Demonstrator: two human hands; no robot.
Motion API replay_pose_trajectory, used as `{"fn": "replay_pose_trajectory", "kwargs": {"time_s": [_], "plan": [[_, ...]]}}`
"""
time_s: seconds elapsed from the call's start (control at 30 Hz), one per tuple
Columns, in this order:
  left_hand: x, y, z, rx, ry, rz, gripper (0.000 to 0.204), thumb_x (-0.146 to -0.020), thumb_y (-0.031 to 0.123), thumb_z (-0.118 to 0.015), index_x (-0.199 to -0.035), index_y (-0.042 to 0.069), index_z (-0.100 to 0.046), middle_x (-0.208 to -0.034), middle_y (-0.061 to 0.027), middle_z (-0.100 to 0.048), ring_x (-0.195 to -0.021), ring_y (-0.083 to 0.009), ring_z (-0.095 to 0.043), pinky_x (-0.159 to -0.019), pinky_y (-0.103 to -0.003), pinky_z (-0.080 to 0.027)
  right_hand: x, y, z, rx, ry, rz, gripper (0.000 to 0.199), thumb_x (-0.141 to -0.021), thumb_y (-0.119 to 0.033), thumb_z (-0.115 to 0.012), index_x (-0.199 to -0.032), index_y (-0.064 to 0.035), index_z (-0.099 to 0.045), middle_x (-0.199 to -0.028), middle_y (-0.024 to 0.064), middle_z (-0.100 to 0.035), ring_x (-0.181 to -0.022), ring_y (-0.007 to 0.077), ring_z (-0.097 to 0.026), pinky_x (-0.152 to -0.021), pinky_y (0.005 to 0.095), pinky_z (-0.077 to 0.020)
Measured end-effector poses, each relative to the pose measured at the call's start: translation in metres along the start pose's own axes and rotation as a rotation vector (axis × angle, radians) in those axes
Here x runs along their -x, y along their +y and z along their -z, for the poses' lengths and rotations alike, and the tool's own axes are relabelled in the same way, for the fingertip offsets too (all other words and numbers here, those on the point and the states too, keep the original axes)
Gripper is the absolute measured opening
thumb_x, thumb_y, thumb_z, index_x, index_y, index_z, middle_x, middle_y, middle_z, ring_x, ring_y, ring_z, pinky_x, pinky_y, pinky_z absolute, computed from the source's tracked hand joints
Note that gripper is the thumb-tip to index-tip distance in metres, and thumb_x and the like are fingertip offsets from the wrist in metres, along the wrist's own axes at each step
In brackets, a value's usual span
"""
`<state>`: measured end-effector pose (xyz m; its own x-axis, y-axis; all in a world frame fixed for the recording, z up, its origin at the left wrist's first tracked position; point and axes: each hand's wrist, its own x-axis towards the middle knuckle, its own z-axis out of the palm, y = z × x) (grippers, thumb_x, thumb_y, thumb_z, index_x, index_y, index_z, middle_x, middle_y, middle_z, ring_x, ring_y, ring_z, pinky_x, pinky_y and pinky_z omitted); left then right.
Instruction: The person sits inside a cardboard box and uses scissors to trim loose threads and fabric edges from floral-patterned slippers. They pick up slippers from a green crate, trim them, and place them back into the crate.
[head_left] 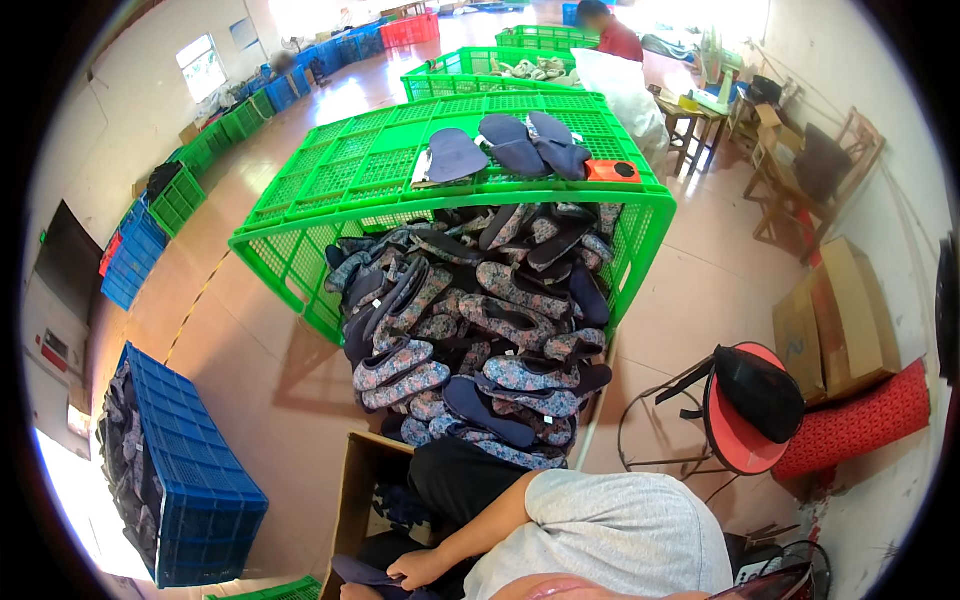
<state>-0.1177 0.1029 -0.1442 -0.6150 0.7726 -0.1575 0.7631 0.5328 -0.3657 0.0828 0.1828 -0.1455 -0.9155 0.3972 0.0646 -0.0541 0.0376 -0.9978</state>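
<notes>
At the lower edge my right hand (418,568) is closed on a dark blue soft piece (362,572), which looks like fabric or an insole; its full shape is cut off. Just below that piece, a sliver of my left hand (360,593) shows, its fingers hidden. Both hands are beside an open cardboard box (352,490), with a dark patterned item (402,508) inside. In front of my knees lies a big heap of floral fabric shoes (505,320) with dark linings, spilling from a green crate (440,105) tipped on its side.
Dark blue insoles (457,156) and an orange-and-black object (612,172) lie on the crate. A blue crate (205,480) stands left. On the right are a red stool (735,425) bearing a black bag, a red roll (860,425) and a carton (845,325). Another person (620,42) is farther back.
</notes>
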Motion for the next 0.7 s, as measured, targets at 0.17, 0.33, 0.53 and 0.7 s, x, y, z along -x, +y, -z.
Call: {"fn": "replay_pose_trajectory", "kwargs": {"time_s": [0.17,0.33,0.53,0.7], "plan": [[0.001,-0.004,-0.002,-0.031,-0.028,-0.025,0.023,-0.089,0.019,-0.056,-0.085,0.005,-0.073,-0.085,-0.0115,-0.073,-0.077,-0.0286,-0.073,-0.063,-0.042,-0.06,0.002,-0.002,0.006,-0.006,-0.051,-0.022,0.018,-0.076,-0.012,-0.06,-0.08,0.0003,-0.048,-0.07,0.0149,-0.053,-0.066,0.0292,-0.055,-0.062,0.042,-0.0383],[0.002,0.001,-0.003,0.029,-0.006,0.054,0.023,-0.089,0.018,-0.056,-0.085,0.002,-0.072,-0.085,-0.013,-0.073,-0.075,-0.0295,-0.073,-0.063,-0.042,-0.06,0.001,0.003,0.003,-0.003,-0.036,-0.021,0.018,-0.076,-0.013,-0.06,-0.08,0.0008,-0.048,-0.069,0.0157,-0.053,-0.066,0.0301,-0.055,-0.062,0.0425,-0.0385],[-0.004,-0.003,-0.012,0.108,-0.023,0.118,0.024,-0.089,0.018,-0.055,-0.089,-0.001,-0.07,-0.085,-0.0164,-0.072,-0.077,-0.0317,-0.073,-0.065,-0.043,-0.06,0.002,-0.006,0.005,0.023,-0.025,-0.017,0.019,-0.076,-0.013,-0.06,-0.078,0.0012,-0.047,-0.069,0.0166,-0.053,-0.065,0.0308,-0.054,-0.062,0.043,-0.0384],[-0.002,0.001,-0.004,0.135,-0.038,0.145,0.025,-0.089,0.019,-0.054,-0.089,-0.001,-0.07,-0.086,-0.0174,-0.073,-0.078,-0.032,-0.073,-0.065,-0.043,-0.06,0.002,-0.005,0.005,0.019,-0.003,-0.009,0.019,-0.075,-0.013,-0.059,-0.078,0.0015,-0.048,-0.069,0.0171,-0.054,-0.064,0.0295,-0.054,-0.061,0.0429,-0.0382]]}}
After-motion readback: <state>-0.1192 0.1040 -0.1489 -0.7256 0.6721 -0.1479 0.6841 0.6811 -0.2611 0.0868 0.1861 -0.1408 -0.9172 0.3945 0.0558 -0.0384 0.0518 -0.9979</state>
